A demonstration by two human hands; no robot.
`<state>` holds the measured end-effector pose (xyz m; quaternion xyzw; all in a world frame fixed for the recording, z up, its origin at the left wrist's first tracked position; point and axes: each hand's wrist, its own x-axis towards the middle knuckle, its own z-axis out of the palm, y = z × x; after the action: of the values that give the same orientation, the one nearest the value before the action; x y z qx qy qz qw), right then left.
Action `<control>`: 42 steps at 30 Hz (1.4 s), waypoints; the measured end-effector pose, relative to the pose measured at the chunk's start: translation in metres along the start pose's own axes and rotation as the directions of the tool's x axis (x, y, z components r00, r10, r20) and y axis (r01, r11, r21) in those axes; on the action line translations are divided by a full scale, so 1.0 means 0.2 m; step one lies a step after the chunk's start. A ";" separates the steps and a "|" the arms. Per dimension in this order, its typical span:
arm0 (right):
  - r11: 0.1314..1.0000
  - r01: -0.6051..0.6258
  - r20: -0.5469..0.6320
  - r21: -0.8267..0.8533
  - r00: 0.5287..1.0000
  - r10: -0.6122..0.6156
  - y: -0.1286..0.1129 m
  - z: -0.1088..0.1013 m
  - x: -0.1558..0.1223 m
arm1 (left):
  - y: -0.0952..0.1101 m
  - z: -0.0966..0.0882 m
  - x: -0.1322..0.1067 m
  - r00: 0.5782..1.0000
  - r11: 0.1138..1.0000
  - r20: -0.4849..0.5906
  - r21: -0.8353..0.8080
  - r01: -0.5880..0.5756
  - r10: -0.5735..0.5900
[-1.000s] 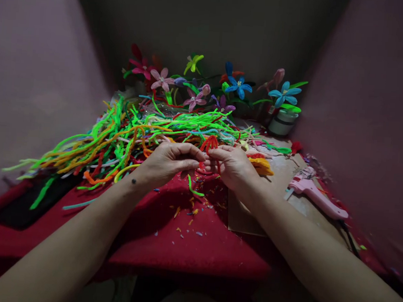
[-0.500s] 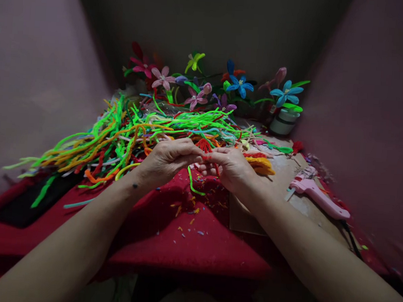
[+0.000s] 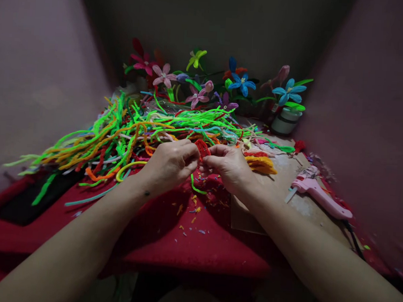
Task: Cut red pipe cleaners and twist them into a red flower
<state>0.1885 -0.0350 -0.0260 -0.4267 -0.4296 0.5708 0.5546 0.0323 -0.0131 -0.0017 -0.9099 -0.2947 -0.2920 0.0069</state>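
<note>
A bent red pipe cleaner [image 3: 202, 148] forms a small loop shape between my two hands, above the red cloth. My left hand [image 3: 174, 162] is closed in a pinch at its left side. From the right, my right hand [image 3: 228, 167] pinches it between thumb and fingers. The fingertips partly hide where the red piece is gripped. Just behind the hands lies a heap of loose pipe cleaners [image 3: 189, 120], mostly bright green, with orange, red and pale ones. Beside my right hand are orange looped pipe-cleaner pieces [image 3: 261, 164].
A pink hot glue gun [image 3: 321, 195] rests on a cardboard sheet [image 3: 248, 217] at the right. Pipe-cleaner flowers [image 3: 241, 83] stand at the back, near a small jar [image 3: 286, 121]. A black flat object [image 3: 31, 202] lies at the left. Fuzz scraps [image 3: 194, 210] dot the red cloth [image 3: 188, 250].
The red pipe cleaner has turned and its loop now shows more upright between the fingers. My left hand has rolled over, its knuckles more toward me. The view has shifted slightly.
</note>
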 end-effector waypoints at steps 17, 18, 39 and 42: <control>0.991 -0.019 0.062 0.132 0.998 0.011 0.01 -0.02 0.02 | 0.02 -0.02 0.01 0.936 0.754 0.021 -0.586 0.297 -0.352; 0.986 -0.030 0.052 0.161 0.998 0.022 0.01 -0.02 0.02 | 0.01 -0.03 0.02 0.895 0.624 0.092 -0.686 0.375 -0.437; 0.985 -0.034 0.078 0.169 0.997 0.021 0.01 -0.01 -0.01 | 0.05 0.06 0.01 0.925 0.663 -0.023 -0.704 0.255 -0.380; 0.986 0.001 0.075 0.169 0.997 -0.014 0.02 -0.01 -0.01 | 0.02 0.07 0.00 0.935 0.611 0.113 -0.729 0.308 -0.337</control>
<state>0.1896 -0.0364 -0.0299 -0.3542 -0.4021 0.6190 0.5742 0.0423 -0.0139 -0.0123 -0.7611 -0.3102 -0.3979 -0.4077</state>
